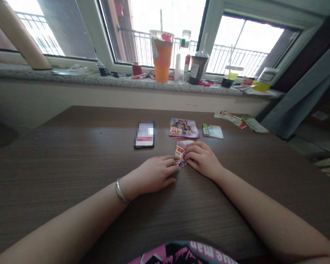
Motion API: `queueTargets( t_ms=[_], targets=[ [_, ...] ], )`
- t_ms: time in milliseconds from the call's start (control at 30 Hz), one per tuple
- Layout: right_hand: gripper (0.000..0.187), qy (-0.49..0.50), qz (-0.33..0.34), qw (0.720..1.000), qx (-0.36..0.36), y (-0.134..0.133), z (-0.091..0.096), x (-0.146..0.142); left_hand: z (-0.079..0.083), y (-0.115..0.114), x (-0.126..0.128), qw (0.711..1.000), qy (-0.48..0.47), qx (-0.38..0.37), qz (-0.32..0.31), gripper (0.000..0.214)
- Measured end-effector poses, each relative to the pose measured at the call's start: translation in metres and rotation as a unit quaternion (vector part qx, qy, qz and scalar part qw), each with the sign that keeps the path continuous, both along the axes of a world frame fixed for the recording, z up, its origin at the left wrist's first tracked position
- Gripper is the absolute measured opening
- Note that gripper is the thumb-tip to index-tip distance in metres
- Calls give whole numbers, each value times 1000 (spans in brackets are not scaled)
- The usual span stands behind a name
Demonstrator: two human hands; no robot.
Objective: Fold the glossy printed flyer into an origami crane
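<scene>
A small folded leaflet (pixel 180 151), printed in red, yellow and pink with large price figures, lies on the brown table between my hands. My left hand (pixel 156 174), with a silver bangle at the wrist, holds its lower left edge with the fingertips. From the other side my right hand (pixel 202 159) has its bent fingers on the leaflet, covering part of it. Just beyond is a stack of colourful flyers (pixel 184 128) with a photo of people. To the right of that stack lies a green and white card stack (pixel 213 131).
A phone (pixel 144 135) with a blurred screen lies left of the flyers. Loose green and red leaflets (pixel 233 119) are spread at the far right. On the windowsill (pixel 79 77) stand a tall orange drink cup (pixel 162 58), a dark cup (pixel 198 68), bottles and small items.
</scene>
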State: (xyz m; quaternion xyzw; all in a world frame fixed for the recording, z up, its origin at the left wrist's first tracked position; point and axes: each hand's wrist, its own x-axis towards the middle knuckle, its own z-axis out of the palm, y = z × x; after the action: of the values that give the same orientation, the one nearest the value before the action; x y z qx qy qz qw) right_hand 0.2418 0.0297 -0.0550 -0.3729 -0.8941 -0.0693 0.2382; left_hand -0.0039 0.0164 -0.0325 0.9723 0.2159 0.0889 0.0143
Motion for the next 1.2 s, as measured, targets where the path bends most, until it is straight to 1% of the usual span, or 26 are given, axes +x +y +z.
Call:
queueTargets(
  t_ms=[133,367,667,900,1200],
  targets=[
    [19,-31,60,997,-37,-2,1,-1,3,-2,2,1000,10,-3,14,34],
    [23,-61,100,991,-58,-9,4,-4,-1,1,3,1000,9,-17,15,38],
    [20,-38,80,991,-104,-8,5,-3,-1,2,3,1000,5,-30,9,36],
    [19,-23,60,993,-99,-6,3,-2,-4,2,3,999,-16,-35,2,37],
    [21,-49,12,994,-98,-10,6,-3,-2,3,3,998,-7,-60,4,38]
  ],
)
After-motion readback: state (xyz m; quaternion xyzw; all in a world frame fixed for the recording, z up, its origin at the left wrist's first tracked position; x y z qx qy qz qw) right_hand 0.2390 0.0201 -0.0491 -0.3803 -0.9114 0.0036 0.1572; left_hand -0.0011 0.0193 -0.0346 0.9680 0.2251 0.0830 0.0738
